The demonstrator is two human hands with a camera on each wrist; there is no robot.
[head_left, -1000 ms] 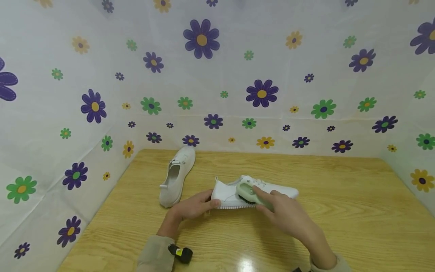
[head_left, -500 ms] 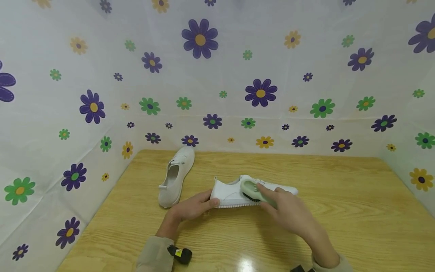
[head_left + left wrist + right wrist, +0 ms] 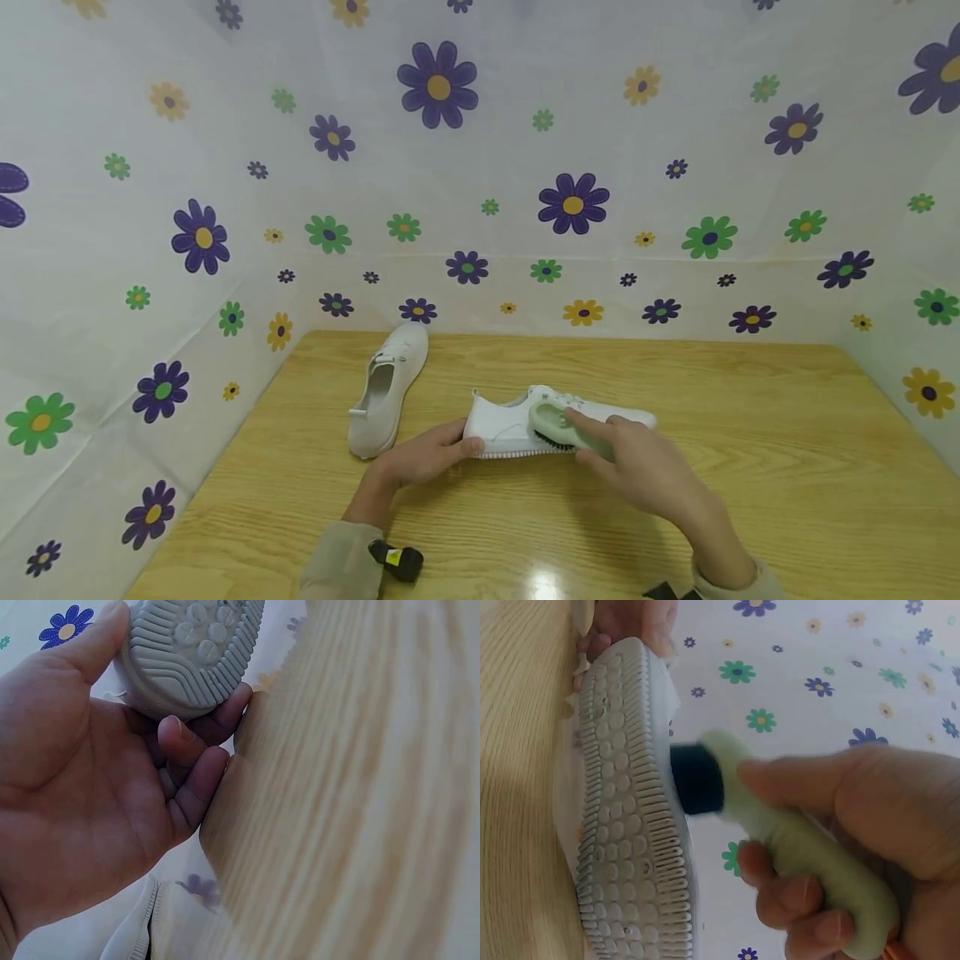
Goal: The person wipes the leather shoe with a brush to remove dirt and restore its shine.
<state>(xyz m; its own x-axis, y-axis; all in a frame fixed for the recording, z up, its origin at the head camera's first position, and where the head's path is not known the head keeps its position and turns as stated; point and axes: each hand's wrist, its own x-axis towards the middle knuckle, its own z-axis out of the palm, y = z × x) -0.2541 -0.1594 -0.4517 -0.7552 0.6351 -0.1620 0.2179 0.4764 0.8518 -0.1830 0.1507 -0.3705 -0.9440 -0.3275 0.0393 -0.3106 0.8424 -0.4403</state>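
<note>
A white lace-up shoe point(image 3: 498, 425) lies tilted on the wooden table, toe to the right. My left hand point(image 3: 427, 452) grips its heel, thumb on the near side and fingers beneath. In the left wrist view the heel's ridged, studded sole point(image 3: 196, 656) shows between thumb and fingers. My right hand point(image 3: 645, 467) holds a pale green scrub brush point(image 3: 551, 421) by its handle, with the index finger stretched along its back. In the right wrist view the dark bristles point(image 3: 696, 778) meet the shoe's side just above the sole point(image 3: 622, 817).
A second white shoe point(image 3: 386, 392) stands at the table's back left, toe toward the wall. White cloth point(image 3: 480, 150) printed with flowers lines the back and sides of the wooden table point(image 3: 750, 417). A black strap device point(image 3: 401, 560) sits at the left wrist.
The brush has shifted slightly right along the shoe's side, then a little back to the left. The left hand keeps its grip on the heel.
</note>
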